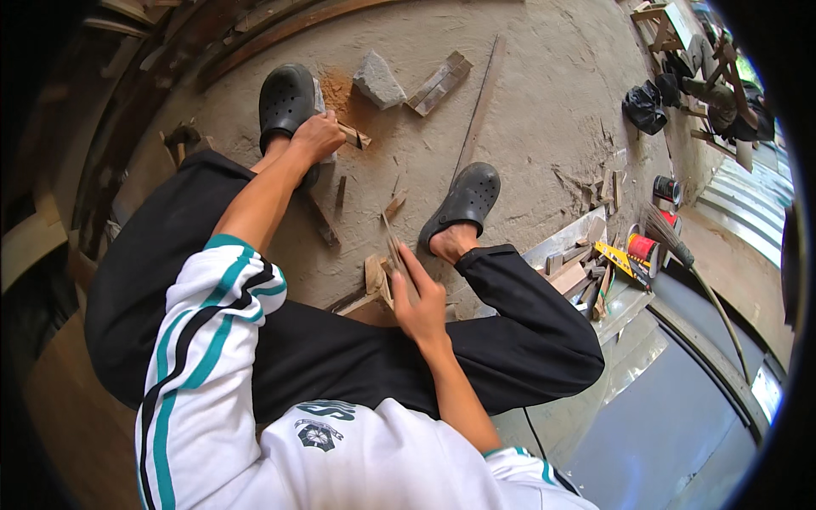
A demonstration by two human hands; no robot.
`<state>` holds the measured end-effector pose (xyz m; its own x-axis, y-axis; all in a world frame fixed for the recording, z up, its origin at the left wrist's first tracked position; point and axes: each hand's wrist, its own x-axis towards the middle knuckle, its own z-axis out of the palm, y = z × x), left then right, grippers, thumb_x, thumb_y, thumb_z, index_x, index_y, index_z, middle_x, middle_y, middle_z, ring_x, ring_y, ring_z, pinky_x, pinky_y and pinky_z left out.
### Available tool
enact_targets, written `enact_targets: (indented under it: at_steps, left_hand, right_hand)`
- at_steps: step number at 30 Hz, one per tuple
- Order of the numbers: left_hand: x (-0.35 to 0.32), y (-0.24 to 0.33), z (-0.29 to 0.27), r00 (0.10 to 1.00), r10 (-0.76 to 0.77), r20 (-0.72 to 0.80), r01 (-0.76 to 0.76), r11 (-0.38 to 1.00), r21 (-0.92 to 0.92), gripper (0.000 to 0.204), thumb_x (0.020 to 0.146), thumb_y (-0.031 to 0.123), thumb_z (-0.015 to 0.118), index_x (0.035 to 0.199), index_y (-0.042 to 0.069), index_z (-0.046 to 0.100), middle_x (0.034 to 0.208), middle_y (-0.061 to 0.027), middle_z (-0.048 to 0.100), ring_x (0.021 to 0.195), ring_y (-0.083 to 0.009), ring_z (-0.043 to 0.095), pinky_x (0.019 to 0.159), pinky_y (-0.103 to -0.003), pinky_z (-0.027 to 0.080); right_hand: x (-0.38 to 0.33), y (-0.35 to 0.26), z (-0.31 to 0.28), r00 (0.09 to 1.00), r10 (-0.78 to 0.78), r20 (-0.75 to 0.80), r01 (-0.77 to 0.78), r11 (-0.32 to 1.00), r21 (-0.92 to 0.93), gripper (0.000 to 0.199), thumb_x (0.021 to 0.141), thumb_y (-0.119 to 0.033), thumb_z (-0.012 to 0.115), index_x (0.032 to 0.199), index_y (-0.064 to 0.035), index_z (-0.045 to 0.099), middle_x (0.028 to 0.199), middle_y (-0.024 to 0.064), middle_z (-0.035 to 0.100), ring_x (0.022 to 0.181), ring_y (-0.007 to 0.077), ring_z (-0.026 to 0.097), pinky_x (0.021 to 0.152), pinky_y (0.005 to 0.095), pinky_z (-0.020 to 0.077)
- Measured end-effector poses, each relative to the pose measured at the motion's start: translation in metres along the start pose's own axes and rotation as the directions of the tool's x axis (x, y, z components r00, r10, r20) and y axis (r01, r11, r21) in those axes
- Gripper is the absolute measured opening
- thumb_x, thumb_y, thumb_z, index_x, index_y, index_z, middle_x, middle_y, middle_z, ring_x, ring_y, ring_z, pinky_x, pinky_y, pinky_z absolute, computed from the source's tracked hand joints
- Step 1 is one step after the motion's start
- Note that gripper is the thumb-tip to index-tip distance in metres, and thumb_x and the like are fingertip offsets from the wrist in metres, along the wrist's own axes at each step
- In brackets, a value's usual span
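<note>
A gray rock [378, 81] lies on the floor [527, 110] past the left hand [319, 136] holding a wood block [354, 136], while the right hand [421, 297] holds a thin blade [393, 246].

A grey stone [377, 80] lies near a broom [671, 242].

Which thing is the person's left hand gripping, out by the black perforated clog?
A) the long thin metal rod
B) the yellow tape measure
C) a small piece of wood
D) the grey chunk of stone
C: the left hand is closed round a small piece of wood beside the black perforated clog, while the grey chunk of stone lies apart, untouched, on the concrete floor.
</note>
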<state>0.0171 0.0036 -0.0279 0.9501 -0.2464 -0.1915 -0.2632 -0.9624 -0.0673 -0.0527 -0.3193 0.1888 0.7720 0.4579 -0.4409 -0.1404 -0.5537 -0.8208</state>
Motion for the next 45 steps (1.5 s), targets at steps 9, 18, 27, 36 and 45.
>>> enact_targets:
  at_steps: [9, 18, 27, 36, 45]
  left_hand:
    - [-0.013, -0.015, 0.0, 0.995, 0.062, -0.081, -0.058, 0.997, 0.05, 0.022, 0.081, 0.022, 0.058, 0.077, 0.008, 0.074, 0.103, -0.0236, 0.067, 0.096, -0.0277, 0.067, 0.073, -0.033, 0.057]
    - [-0.005, -0.001, 0.001, 0.998, 0.014, -0.067, -0.014, 1.0, 0.004, 0.016, 0.076, 0.016, 0.06, 0.07, 0.008, 0.073, 0.081, -0.0148, 0.07, 0.09, -0.025, 0.066, 0.072, -0.032, 0.053]
    - [0.01, 0.01, -0.012, 0.999, -0.028, 0.023, 0.029, 1.0, -0.012, 0.017, 0.079, 0.014, 0.058, 0.073, 0.007, 0.073, 0.088, -0.0154, 0.071, 0.092, -0.0261, 0.066, 0.076, -0.033, 0.053]
    - [0.004, 0.0, -0.006, 1.0, -0.018, 0.026, 0.017, 1.0, 0.019, 0.017, 0.078, 0.013, 0.058, 0.074, 0.006, 0.073, 0.084, -0.0133, 0.071, 0.093, -0.0275, 0.066, 0.073, -0.035, 0.056]
    - [0.002, -0.001, -0.019, 0.998, -0.026, 0.052, 0.025, 1.0, 0.018, 0.016, 0.077, 0.014, 0.059, 0.075, 0.006, 0.073, 0.082, -0.0122, 0.071, 0.091, -0.0272, 0.066, 0.072, -0.035, 0.056]
  right_hand:
    - [0.047, -0.015, 0.023, 1.0, 0.03, 0.0, -0.03, 0.999, 0.032, 0.044, 0.091, -0.013, 0.059, 0.134, -0.0052, 0.054, 0.115, 0.0251, 0.065, 0.11, 0.0295, 0.064, 0.092, 0.0307, 0.0471]
    - [0.02, -0.019, 0.017, 0.998, 0.001, -0.059, -0.005, 0.998, -0.055, 0.043, 0.091, -0.011, 0.057, 0.134, -0.0051, 0.055, 0.107, 0.0249, 0.067, 0.098, 0.0237, 0.069, 0.081, 0.03, 0.0505]
    - [0.039, -0.007, 0.011, 0.996, 0.088, -0.029, -0.088, 0.996, -0.003, 0.041, 0.092, -0.007, 0.056, 0.132, -0.0006, 0.055, 0.117, 0.0218, 0.066, 0.11, 0.0243, 0.064, 0.092, 0.0317, 0.0476]
    - [0.016, 0.013, 0.003, 0.991, -0.121, -0.05, 0.123, 0.992, 0.028, 0.04, 0.092, -0.009, 0.056, 0.132, 0.0005, 0.055, 0.121, 0.0222, 0.064, 0.113, 0.0281, 0.063, 0.095, 0.0318, 0.0458]
    - [-0.022, -0.004, -0.027, 0.991, -0.122, -0.057, 0.122, 0.993, -0.006, 0.041, 0.091, -0.012, 0.058, 0.13, -0.0016, 0.056, 0.112, 0.0242, 0.066, 0.105, 0.0314, 0.066, 0.088, 0.0332, 0.0488]
